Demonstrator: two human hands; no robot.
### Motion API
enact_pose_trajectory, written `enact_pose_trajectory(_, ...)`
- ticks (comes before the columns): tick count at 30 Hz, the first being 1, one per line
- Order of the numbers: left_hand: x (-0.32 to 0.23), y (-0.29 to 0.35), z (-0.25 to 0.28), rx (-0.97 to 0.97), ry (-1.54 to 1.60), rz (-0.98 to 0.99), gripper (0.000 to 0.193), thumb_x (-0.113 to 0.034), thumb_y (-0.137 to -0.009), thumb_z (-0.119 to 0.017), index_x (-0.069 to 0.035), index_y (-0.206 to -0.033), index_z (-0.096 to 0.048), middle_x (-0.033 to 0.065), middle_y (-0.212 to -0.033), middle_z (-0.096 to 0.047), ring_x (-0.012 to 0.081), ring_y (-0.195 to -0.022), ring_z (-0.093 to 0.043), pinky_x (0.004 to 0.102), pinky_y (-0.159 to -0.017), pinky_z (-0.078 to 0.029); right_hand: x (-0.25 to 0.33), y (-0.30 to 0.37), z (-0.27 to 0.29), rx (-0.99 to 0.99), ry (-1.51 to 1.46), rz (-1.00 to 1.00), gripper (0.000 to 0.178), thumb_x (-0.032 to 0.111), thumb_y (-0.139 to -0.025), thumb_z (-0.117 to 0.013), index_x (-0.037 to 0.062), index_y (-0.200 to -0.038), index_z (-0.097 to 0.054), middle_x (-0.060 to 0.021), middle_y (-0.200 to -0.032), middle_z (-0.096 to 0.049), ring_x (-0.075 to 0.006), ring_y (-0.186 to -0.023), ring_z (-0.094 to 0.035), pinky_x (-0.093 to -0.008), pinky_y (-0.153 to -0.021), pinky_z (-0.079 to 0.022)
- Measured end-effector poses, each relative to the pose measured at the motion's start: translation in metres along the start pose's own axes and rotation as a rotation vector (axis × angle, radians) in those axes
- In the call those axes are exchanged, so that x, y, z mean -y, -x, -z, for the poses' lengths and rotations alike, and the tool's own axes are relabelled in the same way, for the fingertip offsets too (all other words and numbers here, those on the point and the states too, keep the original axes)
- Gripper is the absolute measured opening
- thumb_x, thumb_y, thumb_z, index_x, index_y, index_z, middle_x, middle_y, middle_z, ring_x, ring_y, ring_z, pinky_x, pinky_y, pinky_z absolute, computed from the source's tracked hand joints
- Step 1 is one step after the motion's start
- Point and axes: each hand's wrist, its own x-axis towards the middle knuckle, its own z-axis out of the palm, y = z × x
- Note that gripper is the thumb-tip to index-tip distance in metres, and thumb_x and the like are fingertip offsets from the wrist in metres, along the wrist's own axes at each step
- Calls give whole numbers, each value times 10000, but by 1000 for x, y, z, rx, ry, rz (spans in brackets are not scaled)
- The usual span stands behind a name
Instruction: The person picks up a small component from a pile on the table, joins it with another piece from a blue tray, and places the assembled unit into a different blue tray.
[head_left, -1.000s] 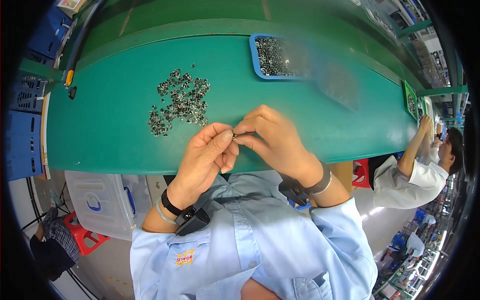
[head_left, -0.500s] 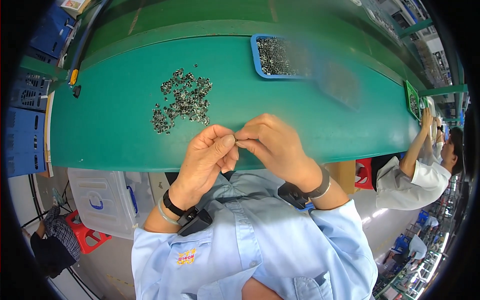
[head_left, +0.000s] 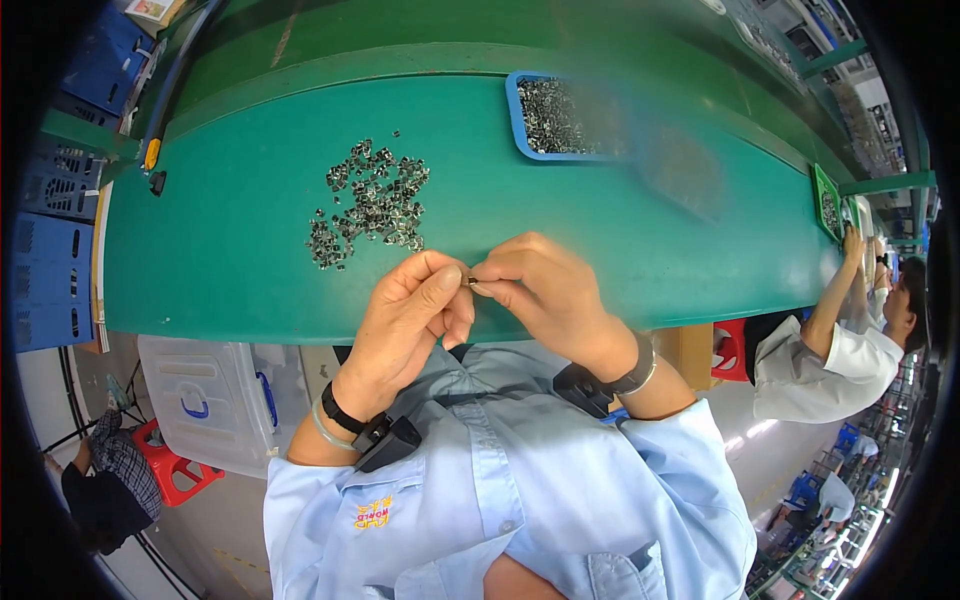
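Observation:
My left hand and my right hand meet at the near edge of the green table. Between their thumbs and forefingers they pinch one small dark metal part, mostly covered by the fingertips. Both hands are closed on it. Just beyond my left hand lies a loose pile of small shiny black-and-silver metal parts. Farther off to the right, a blue tray holds many more such small parts; a blurred smear hides its right side.
A green table mat spreads under everything. At the left stand blue crates, and a clear lidded plastic box is below the table edge. A co-worker in white sits at the right beside a green tray.
My hands stay together at nearly the same spot, with the fingertips slightly shifted on the small part. A bit more of the part shows now. The pile and tray are unchanged.

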Motion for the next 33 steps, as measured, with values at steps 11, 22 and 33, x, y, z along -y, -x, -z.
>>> enact_pose_trajectory(11,4,-1,-4,147,332,16,140,-184,-932,-555,-47,-914,-530,70,-625,-549,140,-498,-470,264,-442,-338,7,2,-4,-80,-215,-116,133,58,-752,-711,67,-858,-631,-55,-822,-640,-190,-735,-606,-287,-624,-480)
enact_pose_trajectory(22,-1,-4,-5,103,135,4,137,-179,-933,-555,-53,-895,-516,55,-654,-563,118,-501,-471,246,-442,-356,2,3,-2,-80,-79,-22,125,63,-750,-713,71,-844,-630,-49,-793,-641,-190,-712,-614,-289,-597,-482)
enact_pose_trajectory(33,0,5,0,18,125,23,156,-160,-966,-476,-34,-1047,-518,56,-683,-541,106,-529,-478,238,-450,-354,-38,-10,40,-283,-6,-277,101,70,-808,-675,21,-874,-616,-64,-832,-639,-135,-713,-614,-259,-664,-490)
